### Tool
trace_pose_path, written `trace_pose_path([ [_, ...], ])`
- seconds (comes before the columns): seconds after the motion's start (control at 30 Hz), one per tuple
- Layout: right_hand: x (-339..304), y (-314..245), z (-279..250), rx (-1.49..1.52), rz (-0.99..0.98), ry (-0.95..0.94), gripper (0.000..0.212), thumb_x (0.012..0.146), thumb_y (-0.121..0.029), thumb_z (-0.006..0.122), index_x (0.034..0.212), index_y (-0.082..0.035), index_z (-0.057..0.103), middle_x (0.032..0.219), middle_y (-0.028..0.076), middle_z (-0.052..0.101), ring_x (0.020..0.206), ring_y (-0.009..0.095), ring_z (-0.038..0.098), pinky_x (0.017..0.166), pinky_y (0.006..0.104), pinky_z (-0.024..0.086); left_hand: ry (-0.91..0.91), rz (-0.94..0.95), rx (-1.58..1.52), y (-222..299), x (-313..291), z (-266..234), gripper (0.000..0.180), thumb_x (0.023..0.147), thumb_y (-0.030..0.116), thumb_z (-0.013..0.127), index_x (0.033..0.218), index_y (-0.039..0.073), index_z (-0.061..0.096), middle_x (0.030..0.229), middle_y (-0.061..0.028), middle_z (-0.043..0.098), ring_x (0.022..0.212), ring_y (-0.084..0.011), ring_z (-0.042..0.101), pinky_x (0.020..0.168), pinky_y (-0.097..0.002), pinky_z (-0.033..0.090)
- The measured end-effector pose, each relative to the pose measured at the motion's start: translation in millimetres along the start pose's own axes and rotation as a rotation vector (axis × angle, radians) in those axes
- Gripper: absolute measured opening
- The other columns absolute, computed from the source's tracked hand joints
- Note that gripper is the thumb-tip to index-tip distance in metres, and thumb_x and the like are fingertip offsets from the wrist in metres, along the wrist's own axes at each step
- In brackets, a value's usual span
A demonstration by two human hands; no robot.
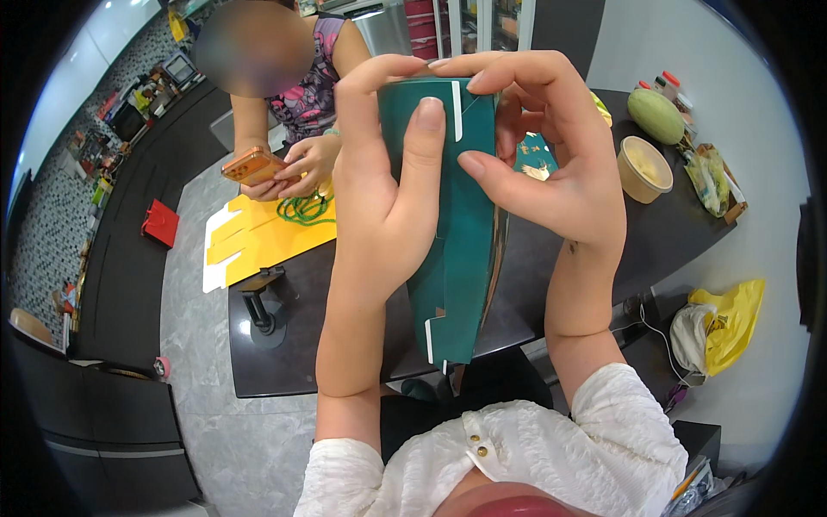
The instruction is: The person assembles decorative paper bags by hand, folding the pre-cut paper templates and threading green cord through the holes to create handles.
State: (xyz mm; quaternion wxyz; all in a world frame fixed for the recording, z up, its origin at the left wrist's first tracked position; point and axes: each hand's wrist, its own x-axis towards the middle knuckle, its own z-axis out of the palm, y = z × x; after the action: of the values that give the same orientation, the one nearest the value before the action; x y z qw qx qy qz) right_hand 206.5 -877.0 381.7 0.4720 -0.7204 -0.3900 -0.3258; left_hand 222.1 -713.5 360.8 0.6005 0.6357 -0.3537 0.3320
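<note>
Left hand point(383, 194) grips the green carton point(465, 250) above the dark table point(297, 358), thumb flat along its face, while right hand point(568, 172) pinches its far right edge. Gentle, equal pressure should keep its folded panels aligned.

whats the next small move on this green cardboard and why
Probably press the upper white strip down with the right hand: its index fingertip is beside the strip, while the left hand holds the green cardboard.
</note>
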Motion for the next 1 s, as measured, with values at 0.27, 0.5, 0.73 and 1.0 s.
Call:
trace_pose_path([
  [0.27,0.6,11.4,-6.3,0.106,-0.029,-0.090,0.038,0.071,0.001,0.071,0.103,-0.008,0.052,0.120,0.014,0.063,0.071,0.004,0.050,0.062,0.0180,0.043,-0.069,0.127,0.153,-10.2,1.1,-7.1,0.030,0.094,0.019,0.059,0.118,0.004,0.050,0.117,-0.0191,0.060,0.114,-0.0335,0.057,0.098,-0.0389,0.041],
  [0.5,-0.3,13.0,-19.6,0.118,-0.021,-0.115,0.036,0.073,0.001,0.071,0.103,-0.007,0.051,0.121,0.016,0.062,0.073,0.005,0.049,0.064,0.0193,0.043,-0.256,-0.015,0.004,5.1,3.0,-17.2,0.025,0.093,0.009,0.060,0.114,0.005,0.046,0.138,-0.0204,0.047,0.118,-0.0215,0.054,0.097,-0.0315,0.044],
  [0.73,-1.5,8.2,-18.1,-0.018,-0.030,-0.205,0.045,0.069,0.001,0.076,0.108,-0.006,0.054,0.121,0.010,0.062,0.073,0.006,0.049,0.065,0.0200,0.045,-0.214,-0.120,-0.140,-10.6,6.5,-23.5,0.021,0.089,0.013,0.067,0.094,0.004,0.049,0.119,-0.0142,0.060,0.109,-0.0146,0.059,0.054,-0.0190,0.045],
  [1.0,-3.3,1.6,-13.4,-0.083,0.110,-0.228,0.057,0.065,0.003,0.071,0.120,-0.006,0.058,0.121,0.002,0.060,0.069,0.005,0.048,0.062,0.0190,0.044,-0.196,-0.109,-0.075,-8.9,4.1,-23.8,0.020,0.092,0.013,0.063,0.093,0.000,0.047,0.098,-0.0097,0.060,0.103,-0.0166,0.063,0.051,-0.0215,0.043],
])
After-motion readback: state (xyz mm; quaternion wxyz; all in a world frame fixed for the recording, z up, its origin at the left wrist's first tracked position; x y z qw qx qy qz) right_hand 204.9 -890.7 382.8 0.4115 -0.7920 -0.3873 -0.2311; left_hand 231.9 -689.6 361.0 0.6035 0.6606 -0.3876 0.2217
